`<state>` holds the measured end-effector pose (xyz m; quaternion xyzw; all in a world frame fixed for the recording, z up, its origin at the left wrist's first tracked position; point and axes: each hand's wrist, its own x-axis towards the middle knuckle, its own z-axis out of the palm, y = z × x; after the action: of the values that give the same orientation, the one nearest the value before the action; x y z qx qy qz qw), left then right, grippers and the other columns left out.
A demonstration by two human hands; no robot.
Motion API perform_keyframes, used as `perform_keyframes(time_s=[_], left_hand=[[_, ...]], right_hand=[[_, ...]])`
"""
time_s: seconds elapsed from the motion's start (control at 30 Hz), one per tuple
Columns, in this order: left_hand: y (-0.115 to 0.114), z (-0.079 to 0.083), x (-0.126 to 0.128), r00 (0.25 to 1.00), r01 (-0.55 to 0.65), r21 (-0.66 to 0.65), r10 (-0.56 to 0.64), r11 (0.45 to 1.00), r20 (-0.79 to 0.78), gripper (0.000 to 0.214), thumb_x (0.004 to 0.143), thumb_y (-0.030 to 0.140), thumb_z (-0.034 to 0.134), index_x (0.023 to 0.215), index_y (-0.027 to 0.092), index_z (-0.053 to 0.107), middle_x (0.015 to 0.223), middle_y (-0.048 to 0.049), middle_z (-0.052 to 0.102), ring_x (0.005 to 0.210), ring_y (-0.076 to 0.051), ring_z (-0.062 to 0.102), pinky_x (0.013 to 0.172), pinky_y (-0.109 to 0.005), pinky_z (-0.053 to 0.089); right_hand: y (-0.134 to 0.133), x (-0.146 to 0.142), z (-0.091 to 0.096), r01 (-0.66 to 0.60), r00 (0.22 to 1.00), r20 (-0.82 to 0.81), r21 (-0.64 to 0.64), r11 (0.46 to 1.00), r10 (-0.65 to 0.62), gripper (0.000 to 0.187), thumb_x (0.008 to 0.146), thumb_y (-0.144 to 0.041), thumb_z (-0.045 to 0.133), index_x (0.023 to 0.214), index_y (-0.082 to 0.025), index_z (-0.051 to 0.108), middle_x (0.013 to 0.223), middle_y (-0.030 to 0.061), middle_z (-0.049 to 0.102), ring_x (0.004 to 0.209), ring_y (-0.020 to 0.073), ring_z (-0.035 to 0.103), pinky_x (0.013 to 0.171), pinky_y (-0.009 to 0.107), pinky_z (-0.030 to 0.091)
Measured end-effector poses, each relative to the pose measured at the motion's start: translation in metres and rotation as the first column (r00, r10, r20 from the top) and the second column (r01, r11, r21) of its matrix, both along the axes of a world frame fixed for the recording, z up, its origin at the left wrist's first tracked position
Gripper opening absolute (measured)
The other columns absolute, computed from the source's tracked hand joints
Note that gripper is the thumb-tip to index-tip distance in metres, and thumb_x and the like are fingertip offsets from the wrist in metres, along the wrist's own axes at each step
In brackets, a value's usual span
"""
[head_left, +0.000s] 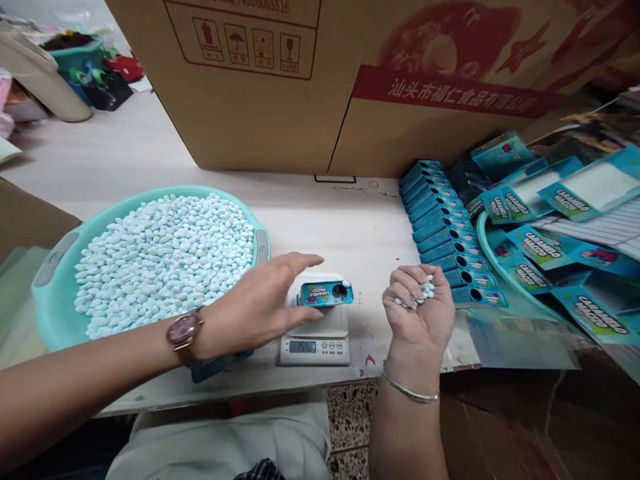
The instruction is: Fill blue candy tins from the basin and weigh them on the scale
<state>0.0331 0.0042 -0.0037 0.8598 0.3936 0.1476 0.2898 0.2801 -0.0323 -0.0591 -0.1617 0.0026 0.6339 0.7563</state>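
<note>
A small blue candy box (326, 293) lies on its side on a white digital scale (316, 341), its round hole facing up. My left hand (260, 303), wearing a wristwatch, rests beside the box with the thumb at its left end and the fingers stretched over it. My right hand (417, 307), with a bracelet on the wrist, is cupped palm up to the right of the scale and holds a few white candies (425, 291). A teal basin (50, 293) heaped with white candies (160, 257) sits to the left.
A row of blue candy boxes (445, 237) stands right of the scale. Flat blue box blanks (550, 200) pile in a teal tub (487, 257) at the far right. A big cardboard carton (320, 87) walls the back of the table (140, 150).
</note>
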Motion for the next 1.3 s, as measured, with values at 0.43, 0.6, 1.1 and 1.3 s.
perform_keyframes(time_s=[0.43,0.6,1.1,1.3], left_hand=[[-0.008,0.001,-0.007,0.984,0.155,0.184,-0.137,0.971,-0.11,0.063,0.085,0.036,0.058,0.142,0.023,0.032,0.144,-0.0091,0.039,0.133,-0.024,0.036,0.108,-0.041,0.038],[-0.007,0.0,0.007,0.966,0.239,0.167,-0.216,0.957,-0.145,0.064,0.085,0.035,0.059,0.142,0.023,0.031,0.144,-0.0108,0.038,0.136,-0.026,0.03,0.108,-0.045,0.037],[-0.008,-0.013,0.02,0.925,0.333,0.225,-0.272,0.916,-0.266,0.05,0.085,0.038,0.06,0.129,0.02,0.045,0.143,-0.014,0.039,0.14,-0.032,0.021,0.11,-0.049,0.034],[-0.007,-0.002,0.015,0.95,0.289,0.212,-0.253,0.933,-0.181,0.031,0.086,0.04,0.058,0.105,0.016,0.055,0.138,-0.0146,0.047,0.139,-0.03,0.026,0.11,-0.049,0.035]], right_hand=[[-0.027,0.008,-0.025,0.072,0.997,-0.034,-0.078,0.994,-0.074,0.012,0.079,-0.016,0.055,0.073,-0.02,0.047,0.062,-0.0069,0.046,0.044,0.0042,0.041,0.035,0.014,0.032],[-0.025,0.006,-0.022,0.081,0.995,-0.046,-0.074,0.994,-0.084,0.011,0.079,-0.017,0.058,0.074,-0.02,0.048,0.062,-0.007,0.045,0.044,0.0041,0.04,0.035,0.013,0.03],[0.005,-0.033,0.022,0.082,0.994,0.082,-0.096,0.992,-0.074,0.014,0.084,-0.027,0.057,0.074,-0.019,0.05,0.059,-0.0084,0.044,0.04,0.0036,0.034,0.036,0.016,0.026],[0.015,-0.049,0.033,0.052,0.987,0.154,-0.097,0.994,-0.037,0.016,0.087,-0.028,0.054,0.074,-0.02,0.05,0.058,-0.0087,0.044,0.039,0.0033,0.032,0.039,0.017,0.027]])
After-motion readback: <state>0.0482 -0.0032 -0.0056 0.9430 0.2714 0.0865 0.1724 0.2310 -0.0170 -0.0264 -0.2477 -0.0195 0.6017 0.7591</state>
